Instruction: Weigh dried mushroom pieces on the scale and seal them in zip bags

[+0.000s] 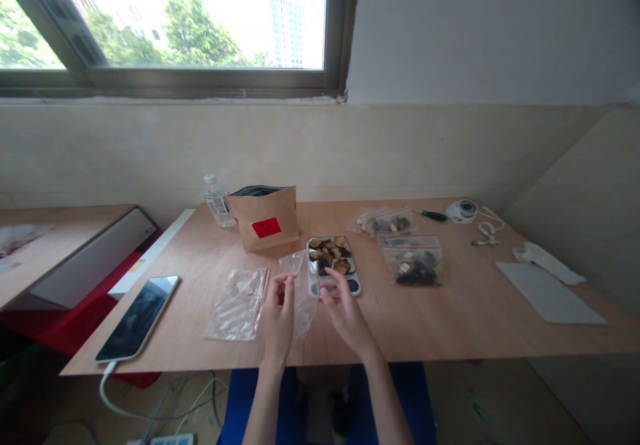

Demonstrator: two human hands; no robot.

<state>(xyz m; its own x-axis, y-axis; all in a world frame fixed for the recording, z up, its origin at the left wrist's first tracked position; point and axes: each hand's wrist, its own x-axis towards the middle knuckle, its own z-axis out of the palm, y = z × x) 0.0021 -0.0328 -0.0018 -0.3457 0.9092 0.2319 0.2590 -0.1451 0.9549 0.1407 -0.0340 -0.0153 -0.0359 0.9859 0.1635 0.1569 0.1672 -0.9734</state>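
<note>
Between my hands, above the table's front part, hangs a clear plastic zip bag [304, 308]. My left hand [279, 312] pinches its left side with curled fingers. On the bag's right edge are the bent fingertips of my right hand [347, 315]; the exact grip is hard to make out. Just behind the hands stands a small kitchen scale [354, 278], with dried mushroom slices [327, 250] on its plate. The bag and right fingers partly cover the scale's front. Flat beside my left hand lie more clear zip bags [235, 305] with red seal strips.
A brown paper pouch [270, 222] stands behind, near a plastic bottle [217, 202]. Rightward lie filled zip bags [417, 262], a screwdriver [434, 216], a white dome camera [461, 211] and a white sheet [550, 295]. A phone [140, 318] with a cable lies left.
</note>
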